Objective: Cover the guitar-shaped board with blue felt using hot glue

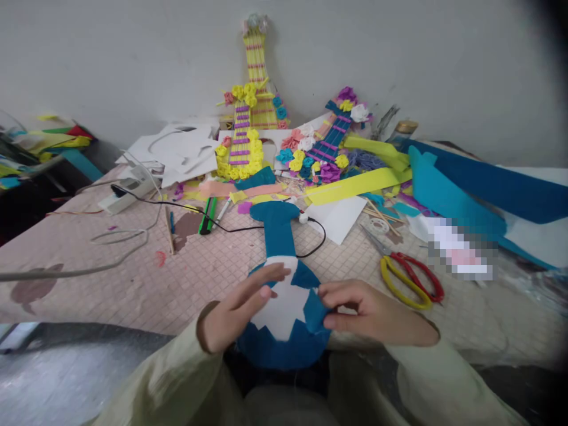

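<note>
A guitar-shaped piece (280, 235) with a blue covering lies at the table's near edge, its rounded body toward me. White board (284, 305) shows in the middle of the body, ringed by jagged blue flaps. Over the left side of the body is my left hand (242, 305), fingers apart and holding nothing. On the right, my right hand (364, 310) pinches a blue flap (315, 310) between thumb and fingers at the body's edge.
Scissors (410, 278) with red and yellow handles lie on the right. A green cutter (207, 215), a power strip (131, 189) and cables are at left. Flower-decorated pieces (331, 139), yellow strips (355, 184) and blue sheets (457, 195) are at the back.
</note>
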`<action>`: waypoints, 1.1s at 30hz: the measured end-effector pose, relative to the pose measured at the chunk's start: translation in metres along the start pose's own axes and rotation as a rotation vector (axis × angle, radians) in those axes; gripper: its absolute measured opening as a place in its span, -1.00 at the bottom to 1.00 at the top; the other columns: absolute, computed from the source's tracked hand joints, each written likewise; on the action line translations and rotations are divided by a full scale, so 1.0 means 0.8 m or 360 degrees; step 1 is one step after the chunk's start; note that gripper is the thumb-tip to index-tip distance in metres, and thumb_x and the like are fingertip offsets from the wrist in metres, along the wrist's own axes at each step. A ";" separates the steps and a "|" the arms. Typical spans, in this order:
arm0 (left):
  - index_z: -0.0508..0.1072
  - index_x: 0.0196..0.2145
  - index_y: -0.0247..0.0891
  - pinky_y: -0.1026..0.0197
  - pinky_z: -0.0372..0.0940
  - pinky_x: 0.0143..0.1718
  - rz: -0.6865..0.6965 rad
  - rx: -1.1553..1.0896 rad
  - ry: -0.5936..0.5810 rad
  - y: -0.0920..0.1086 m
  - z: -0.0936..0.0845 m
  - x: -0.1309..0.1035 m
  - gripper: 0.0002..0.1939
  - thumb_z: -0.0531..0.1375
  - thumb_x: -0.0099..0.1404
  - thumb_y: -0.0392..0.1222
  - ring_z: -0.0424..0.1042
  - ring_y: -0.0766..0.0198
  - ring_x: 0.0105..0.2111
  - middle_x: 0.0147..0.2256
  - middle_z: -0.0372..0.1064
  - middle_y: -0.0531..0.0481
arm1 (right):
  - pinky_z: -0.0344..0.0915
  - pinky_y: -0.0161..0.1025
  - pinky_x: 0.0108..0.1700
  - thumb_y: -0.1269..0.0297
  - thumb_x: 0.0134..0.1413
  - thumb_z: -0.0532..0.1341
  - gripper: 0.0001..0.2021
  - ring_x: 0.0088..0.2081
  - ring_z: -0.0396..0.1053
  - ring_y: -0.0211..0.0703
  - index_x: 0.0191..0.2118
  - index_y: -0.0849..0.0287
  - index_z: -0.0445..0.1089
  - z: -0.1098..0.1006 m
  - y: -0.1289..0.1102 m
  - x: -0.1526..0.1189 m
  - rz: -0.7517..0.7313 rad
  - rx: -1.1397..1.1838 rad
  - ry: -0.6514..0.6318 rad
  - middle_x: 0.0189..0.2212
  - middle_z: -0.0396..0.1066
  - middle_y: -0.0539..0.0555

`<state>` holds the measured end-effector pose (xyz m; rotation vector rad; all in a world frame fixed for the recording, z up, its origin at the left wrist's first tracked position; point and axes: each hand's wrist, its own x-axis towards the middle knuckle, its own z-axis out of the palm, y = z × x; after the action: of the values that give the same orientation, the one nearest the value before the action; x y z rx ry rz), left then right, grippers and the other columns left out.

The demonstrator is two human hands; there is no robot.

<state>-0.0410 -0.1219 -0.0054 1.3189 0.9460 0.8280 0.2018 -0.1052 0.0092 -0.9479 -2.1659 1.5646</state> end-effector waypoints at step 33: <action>0.37 -0.59 -0.32 0.38 0.02 -0.63 -0.0046 0.1085 0.0375 -0.048 -0.056 0.084 -0.68 0.14 0.09 0.00 0.12 0.44 -0.65 -0.69 0.18 0.11 | 0.30 -0.27 -0.41 0.19 -0.06 0.18 -0.81 -0.49 0.36 -0.23 -0.42 0.19 0.44 0.013 0.066 0.082 0.0325 -0.0037 0.1067 -0.50 0.45 0.05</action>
<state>-0.0557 -0.0460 -0.0505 1.8016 1.5148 0.6673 0.1649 -0.0590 -0.0518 -1.4798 -1.6510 1.0720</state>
